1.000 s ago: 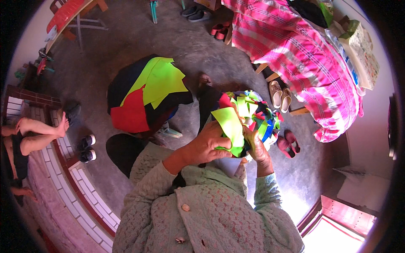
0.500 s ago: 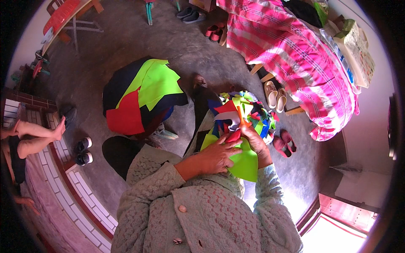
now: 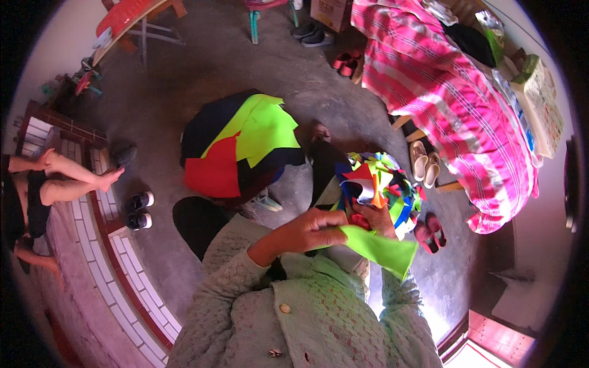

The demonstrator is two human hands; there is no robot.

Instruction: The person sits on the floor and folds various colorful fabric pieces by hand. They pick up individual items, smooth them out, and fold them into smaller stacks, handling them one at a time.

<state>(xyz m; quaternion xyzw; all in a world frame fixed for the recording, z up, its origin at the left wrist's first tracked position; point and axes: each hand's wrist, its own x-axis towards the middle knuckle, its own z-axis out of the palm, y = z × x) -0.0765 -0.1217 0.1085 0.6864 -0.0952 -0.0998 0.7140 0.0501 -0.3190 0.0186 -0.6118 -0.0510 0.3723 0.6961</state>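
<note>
My left hand (image 3: 307, 234) pinches one end of a neon-green cloth piece (image 3: 381, 250), which stretches to the right across my lap. Close beside it, my right hand (image 3: 379, 219) is curled behind the green piece, with red and orange bits at its fingers. What exactly it grips is partly hidden. Just beyond lies a heap of cut scraps (image 3: 402, 197) in green, blue, red, white and orange. Ahead to the left, larger cloth sheets are stacked on a low support: neon-green sheets (image 3: 261, 130), a red sheet (image 3: 215, 173) and dark navy sheets (image 3: 208, 132).
A pink checked cloth (image 3: 429, 92) covers furniture at the right. Beige shoes (image 3: 424, 164), dark red slippers (image 3: 431, 233) and black shoes (image 3: 140, 210) stand on the concrete floor (image 3: 245, 73). At the left edge, another person's bare legs (image 3: 73, 181) rest by a white-tiled ledge (image 3: 98, 257).
My left hand has drawn the green cloth out sideways and moved left, away from the right hand. The whole view has shifted, so surroundings sit farther right and slightly lower.
</note>
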